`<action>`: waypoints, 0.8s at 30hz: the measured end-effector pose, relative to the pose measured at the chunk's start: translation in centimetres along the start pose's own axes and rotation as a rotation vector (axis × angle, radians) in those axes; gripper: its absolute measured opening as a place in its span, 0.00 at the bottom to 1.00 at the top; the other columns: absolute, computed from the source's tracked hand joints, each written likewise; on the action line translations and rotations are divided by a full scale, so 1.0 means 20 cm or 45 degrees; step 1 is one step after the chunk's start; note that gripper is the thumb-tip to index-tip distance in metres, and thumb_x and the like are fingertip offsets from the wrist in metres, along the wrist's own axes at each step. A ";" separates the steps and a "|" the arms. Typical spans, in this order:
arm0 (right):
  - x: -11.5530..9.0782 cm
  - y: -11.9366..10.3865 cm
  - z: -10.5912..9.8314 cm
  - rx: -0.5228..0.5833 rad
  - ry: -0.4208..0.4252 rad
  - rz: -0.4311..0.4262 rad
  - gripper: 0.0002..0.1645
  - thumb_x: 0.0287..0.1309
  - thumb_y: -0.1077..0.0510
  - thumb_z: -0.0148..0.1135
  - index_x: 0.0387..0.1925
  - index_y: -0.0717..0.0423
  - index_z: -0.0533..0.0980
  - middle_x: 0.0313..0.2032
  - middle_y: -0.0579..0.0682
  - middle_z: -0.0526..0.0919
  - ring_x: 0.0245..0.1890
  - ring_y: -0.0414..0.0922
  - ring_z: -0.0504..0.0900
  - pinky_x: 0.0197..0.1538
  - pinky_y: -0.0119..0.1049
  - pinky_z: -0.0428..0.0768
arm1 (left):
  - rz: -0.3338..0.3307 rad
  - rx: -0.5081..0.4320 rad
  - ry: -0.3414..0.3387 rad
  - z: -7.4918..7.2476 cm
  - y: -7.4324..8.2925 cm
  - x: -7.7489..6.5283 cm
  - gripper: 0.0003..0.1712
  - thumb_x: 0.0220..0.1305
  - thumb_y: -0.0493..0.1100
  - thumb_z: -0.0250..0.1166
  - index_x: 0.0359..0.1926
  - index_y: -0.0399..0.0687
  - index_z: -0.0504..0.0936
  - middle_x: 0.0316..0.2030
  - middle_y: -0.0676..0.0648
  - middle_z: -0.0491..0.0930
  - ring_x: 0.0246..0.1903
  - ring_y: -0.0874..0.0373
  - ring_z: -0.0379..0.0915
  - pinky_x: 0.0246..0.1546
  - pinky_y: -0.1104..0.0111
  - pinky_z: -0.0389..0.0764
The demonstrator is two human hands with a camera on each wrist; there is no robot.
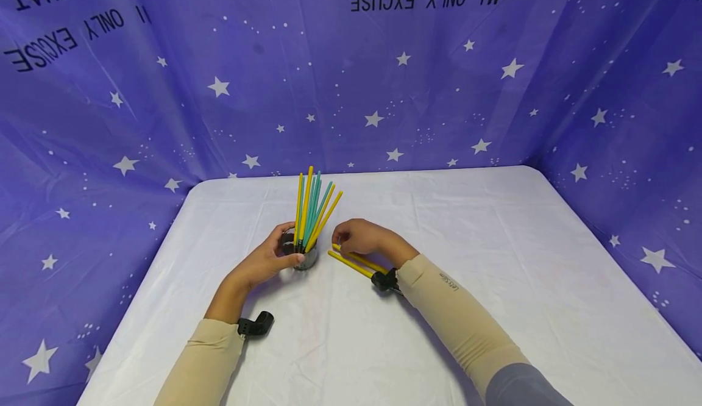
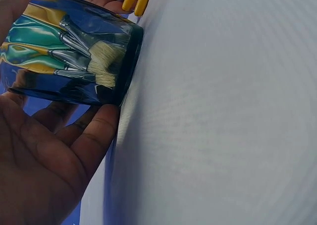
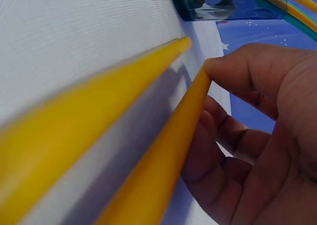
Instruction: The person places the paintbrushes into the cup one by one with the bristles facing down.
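My left hand (image 1: 272, 258) grips a clear glass cup (image 1: 309, 261) from its left side, thumb in front. Inside it, yellow and teal paintbrushes (image 1: 311, 211) stand bristles down, their handles fanning out above the rim. Pale bristles and metal ferrules show through the glass wall in the left wrist view. Just right of the cup, my right hand (image 3: 267, 116) pinches the handle end of a yellow paintbrush (image 3: 163, 160) between thumb and fingers. Beside it a second yellow paintbrush (image 3: 99, 106) lies on the white cloth. The right wrist's camera hides the far ends of both brushes in the head view.
A white cloth covers the table (image 1: 340, 345). Purple curtains (image 1: 329, 89) with white stars and lettering hang at the back and both sides. Black cameras (image 1: 256, 324) are strapped to both wrists.
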State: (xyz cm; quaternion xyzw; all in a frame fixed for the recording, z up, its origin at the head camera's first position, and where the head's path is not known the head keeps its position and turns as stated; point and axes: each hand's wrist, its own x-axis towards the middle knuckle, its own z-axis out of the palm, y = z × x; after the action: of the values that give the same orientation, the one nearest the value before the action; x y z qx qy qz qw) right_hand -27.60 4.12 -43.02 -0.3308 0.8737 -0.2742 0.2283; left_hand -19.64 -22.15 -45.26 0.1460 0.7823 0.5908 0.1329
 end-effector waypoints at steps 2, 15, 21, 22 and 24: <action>0.00 0.00 -0.01 0.012 0.007 0.012 0.11 0.58 0.66 0.62 0.42 0.52 0.81 0.36 0.45 0.80 0.36 0.43 0.75 0.43 0.36 0.74 | -0.001 -0.001 0.000 0.00 0.00 0.00 0.44 0.65 0.40 0.69 0.74 0.50 0.52 0.66 0.35 0.65 0.65 0.40 0.64 0.64 0.48 0.61; -0.07 -0.03 -0.08 0.164 0.046 0.054 0.13 0.65 0.65 0.57 0.49 0.54 0.78 0.36 0.50 0.81 0.21 0.44 0.75 0.29 0.36 0.76 | -0.016 0.004 0.002 0.00 0.00 0.00 0.45 0.64 0.42 0.69 0.74 0.52 0.52 0.66 0.35 0.65 0.66 0.40 0.63 0.65 0.47 0.58; -0.10 -0.05 -0.12 0.127 0.095 0.030 0.11 0.65 0.63 0.58 0.48 0.53 0.77 0.36 0.49 0.80 0.24 0.44 0.77 0.31 0.36 0.76 | -0.025 0.020 0.008 0.00 0.00 0.00 0.45 0.64 0.42 0.69 0.74 0.52 0.52 0.66 0.35 0.65 0.66 0.40 0.63 0.65 0.46 0.57; -0.11 -0.05 -0.13 0.127 0.105 0.024 0.12 0.65 0.64 0.57 0.49 0.54 0.77 0.36 0.49 0.80 0.24 0.44 0.77 0.30 0.36 0.76 | -0.025 0.017 0.007 0.00 0.00 0.00 0.44 0.65 0.42 0.69 0.74 0.52 0.52 0.66 0.35 0.65 0.66 0.40 0.63 0.65 0.46 0.57; -0.12 -0.06 -0.15 0.135 0.124 0.009 0.12 0.65 0.64 0.56 0.49 0.55 0.77 0.36 0.50 0.79 0.24 0.44 0.77 0.30 0.36 0.77 | -0.026 0.015 0.006 0.00 0.00 0.00 0.44 0.65 0.42 0.69 0.74 0.52 0.52 0.66 0.35 0.64 0.66 0.40 0.63 0.65 0.46 0.57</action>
State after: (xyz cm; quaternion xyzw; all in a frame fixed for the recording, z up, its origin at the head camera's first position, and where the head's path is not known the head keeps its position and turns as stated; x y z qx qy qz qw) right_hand -27.20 5.99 -39.63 -0.3014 0.8691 -0.3351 0.2037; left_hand -19.54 -22.09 -45.19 0.1375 0.7875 0.5851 0.1361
